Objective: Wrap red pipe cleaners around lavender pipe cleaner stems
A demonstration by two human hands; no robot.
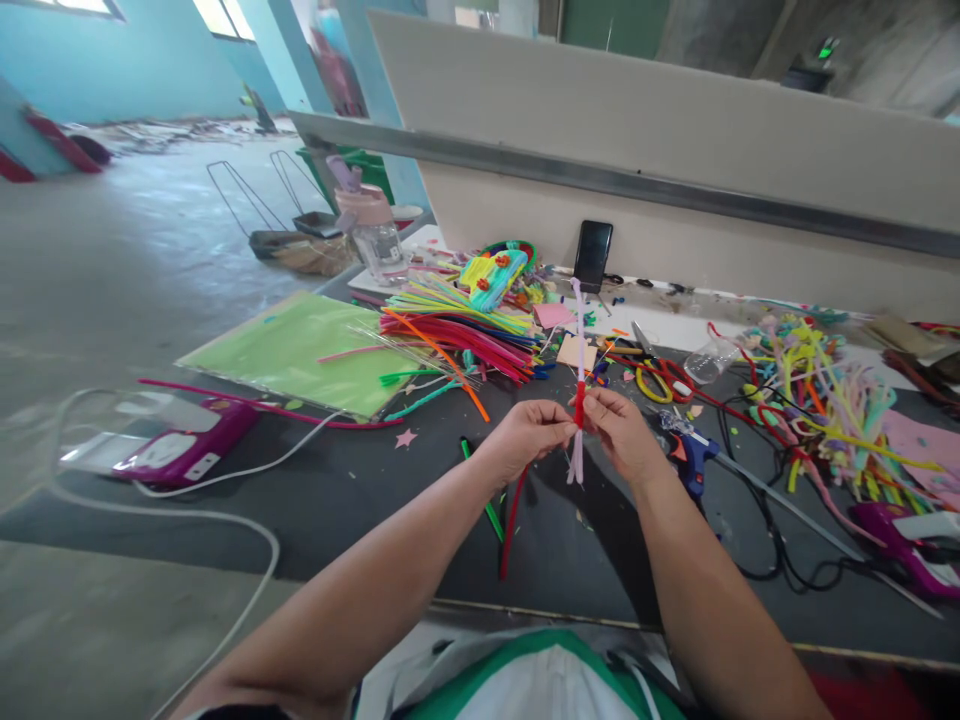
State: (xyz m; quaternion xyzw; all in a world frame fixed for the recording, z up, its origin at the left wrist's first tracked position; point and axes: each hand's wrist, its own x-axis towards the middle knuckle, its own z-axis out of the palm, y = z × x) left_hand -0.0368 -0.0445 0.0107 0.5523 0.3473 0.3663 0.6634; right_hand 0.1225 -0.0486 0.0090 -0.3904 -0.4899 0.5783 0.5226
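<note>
Grip of the left hand: closed, thumb and forefinger pinched together at the lower part of the red wrapping. Grip of the right hand: likewise closed, fingertips pressed against the same wrapping from the other side. Both act on one workpiece, a pale lilac stem held upright above the worktop; the wrapping encircles it below mid-length. The stem's lower end divides into strands beneath the fingers.

Below the left wrist, a green pipe cleaner and a red pipe cleaner lie on the worktop, their upper parts partly hidden by the forearm. A pink star lies further left.

Beyond the left hand: a multicoloured bundle of pipe cleaners, with a light-green sheet to its left. Beyond the right hand: yellow-handled scissors. Just right of the right hand: a blue glue gun. Far right: a tangled heap of coloured pieces. At the rear, a phone leans against an upright panel; a clear bottle stands at rear left.
</note>
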